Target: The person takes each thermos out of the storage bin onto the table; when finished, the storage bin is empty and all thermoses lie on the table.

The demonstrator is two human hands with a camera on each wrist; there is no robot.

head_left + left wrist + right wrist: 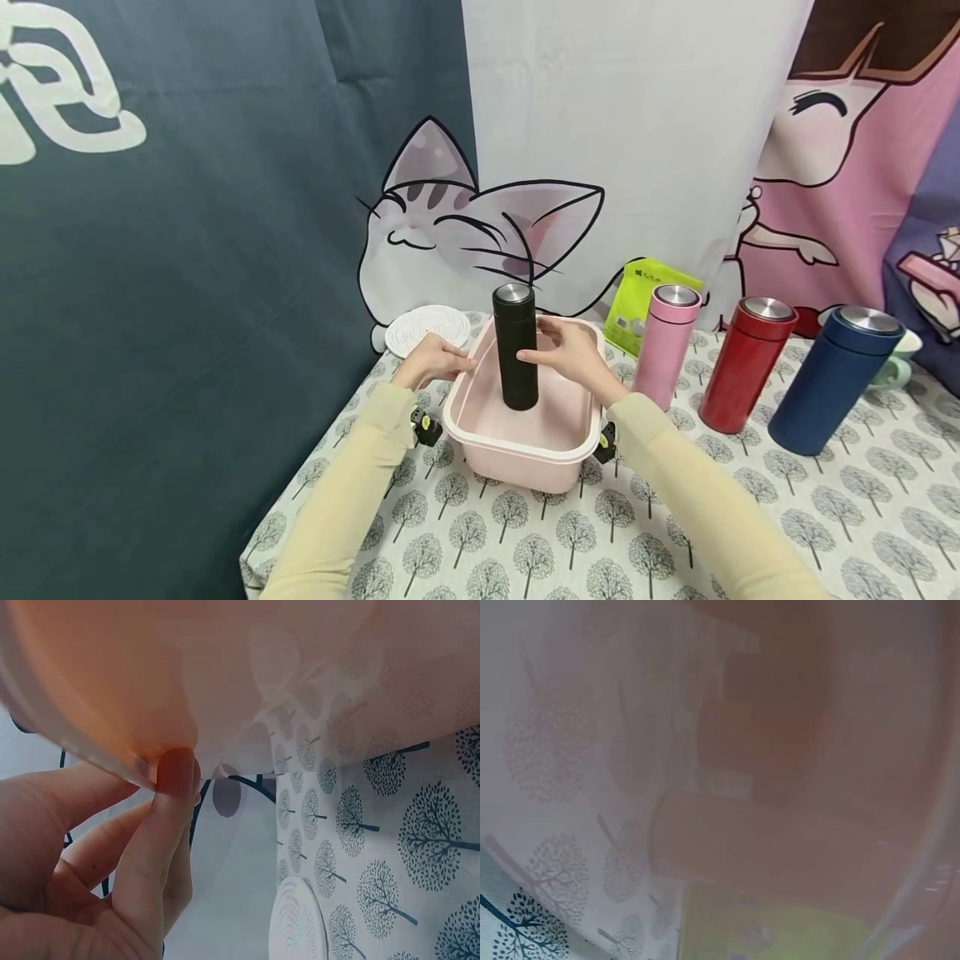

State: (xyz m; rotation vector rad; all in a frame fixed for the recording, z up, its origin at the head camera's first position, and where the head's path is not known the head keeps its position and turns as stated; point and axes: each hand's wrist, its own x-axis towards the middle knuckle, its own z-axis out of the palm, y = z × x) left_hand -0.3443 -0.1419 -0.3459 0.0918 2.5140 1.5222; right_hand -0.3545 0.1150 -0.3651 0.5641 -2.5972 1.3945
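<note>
You are standing the black flask [515, 346] upright inside the pink tub [525, 454]. Your right hand [570, 354] touches its side with fingers loosely spread, not clearly wrapped round it; your left hand [431, 360] curls its fingers [161, 825] on the tub's rim. Next, I judge, you need a steady release so the flask stays standing. The tub sits on a tree-print tablecloth [825, 517], with pink [666, 346], red [746, 364] and blue [832, 379] flasks alongside and cartoon cat curtains [465, 233] behind.
</note>
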